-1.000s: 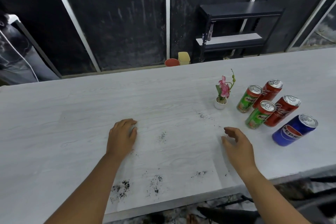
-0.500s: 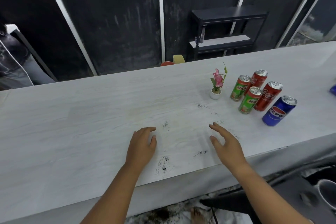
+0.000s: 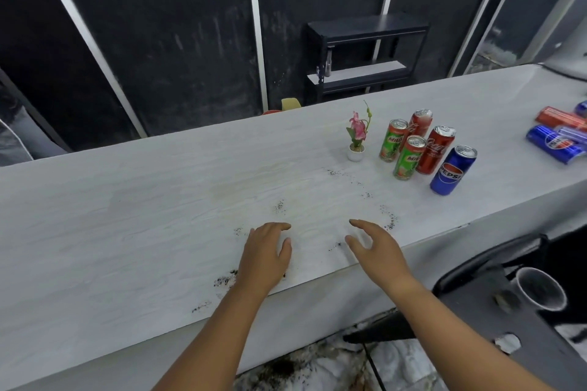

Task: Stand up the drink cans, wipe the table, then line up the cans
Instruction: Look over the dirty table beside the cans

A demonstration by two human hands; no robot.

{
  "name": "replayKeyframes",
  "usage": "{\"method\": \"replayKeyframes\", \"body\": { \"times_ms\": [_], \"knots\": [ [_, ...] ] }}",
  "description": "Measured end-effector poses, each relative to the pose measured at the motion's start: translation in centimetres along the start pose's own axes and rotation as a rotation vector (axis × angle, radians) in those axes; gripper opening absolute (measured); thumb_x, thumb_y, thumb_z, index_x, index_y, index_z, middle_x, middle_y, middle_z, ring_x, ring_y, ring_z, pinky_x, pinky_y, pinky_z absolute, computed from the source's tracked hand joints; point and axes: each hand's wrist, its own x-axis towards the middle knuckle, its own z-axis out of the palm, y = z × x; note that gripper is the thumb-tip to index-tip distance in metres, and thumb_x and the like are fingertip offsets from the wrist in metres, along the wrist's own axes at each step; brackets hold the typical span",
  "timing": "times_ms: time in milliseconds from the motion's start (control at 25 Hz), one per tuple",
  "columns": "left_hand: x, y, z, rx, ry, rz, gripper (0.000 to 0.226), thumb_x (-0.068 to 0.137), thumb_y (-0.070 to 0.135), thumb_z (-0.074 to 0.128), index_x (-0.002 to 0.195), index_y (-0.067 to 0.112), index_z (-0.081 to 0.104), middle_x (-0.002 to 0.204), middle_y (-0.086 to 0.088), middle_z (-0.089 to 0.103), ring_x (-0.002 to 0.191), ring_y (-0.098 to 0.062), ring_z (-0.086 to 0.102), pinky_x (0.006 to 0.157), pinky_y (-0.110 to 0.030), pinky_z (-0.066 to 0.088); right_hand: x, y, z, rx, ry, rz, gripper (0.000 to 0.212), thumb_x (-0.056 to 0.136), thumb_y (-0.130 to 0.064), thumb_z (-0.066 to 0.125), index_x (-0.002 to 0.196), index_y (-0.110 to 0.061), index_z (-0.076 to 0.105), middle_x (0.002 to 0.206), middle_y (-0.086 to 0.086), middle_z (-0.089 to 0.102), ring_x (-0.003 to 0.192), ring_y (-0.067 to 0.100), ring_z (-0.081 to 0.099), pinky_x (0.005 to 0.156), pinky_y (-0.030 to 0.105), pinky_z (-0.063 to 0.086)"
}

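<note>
- left hand (image 3: 266,251), lower centre: palm down, flat on the table (image 3: 127,216), fingers straight and close together, holds nothing
- right hand (image 3: 378,247), just right of it: fingers spread and relaxed, empty; sits over the table's near edge, contact with the top can't be told
- hands are apart, with a strip of bare tabletop between them
- five upright cans in a tight cluster, centre right: back Milo can (image 3: 393,140), back red can (image 3: 420,124), front Milo can (image 3: 409,158), front red can (image 3: 435,149), Pepsi can (image 3: 453,174)
- Pepsi can is furthest right and closest to the near edge
- flower pot (image 3: 356,143) just left of the cluster, not touching it
- lying blue can (image 3: 552,144) and lying red can (image 3: 559,117) on their sides at the right frame edge, more cans there cut off; well apart from the cluster, free tabletop between
- dark crumbs (image 3: 225,280) in patches by the left wrist near the near edge, others scattered around both hands and in an arc toward the cluster
- left half of the table: wide plain surface running to the left frame edge
- near edge runs diagonally, lower left up to the right
- black shelf (image 3: 365,54) behind the far edge, upper centre right
- cup (image 3: 540,292) lower right, below table level
</note>
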Motion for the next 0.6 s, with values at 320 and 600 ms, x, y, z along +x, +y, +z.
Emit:
{"method": "replayKeyframes", "body": {
  "times_ms": [320,600],
  "knots": [
    [0.8,6.8,4.6,-0.009,-0.085,0.113,0.031,0.108,0.028,0.058,0.139,0.029,0.066,0.139,0.016,0.063,0.135,-0.007,0.055,0.135,-0.035,0.016,-1.8,3.8,-6.1,0.015,0.128,0.004,0.042,0.1,-0.04,0.07,0.141,-0.034,0.064,0.147,-0.014,0.059,0.141,0.008,0.049,0.119,0.033,0.04],
    [1.9,17.8,13.5,-0.066,-0.204,0.333,0.03,0.107,0.029,0.058,0.136,0.031,0.066,0.134,0.017,0.065,0.128,-0.005,0.056,0.109,-0.032,0.049,-6.4,10.4,-15.4,0.008,0.319,0.14,0.039,0.1,-0.038,0.07,0.139,-0.036,0.065,0.135,-0.021,0.06,0.129,0.003,0.052,0.113,0.033,0.044]
  ]
}}
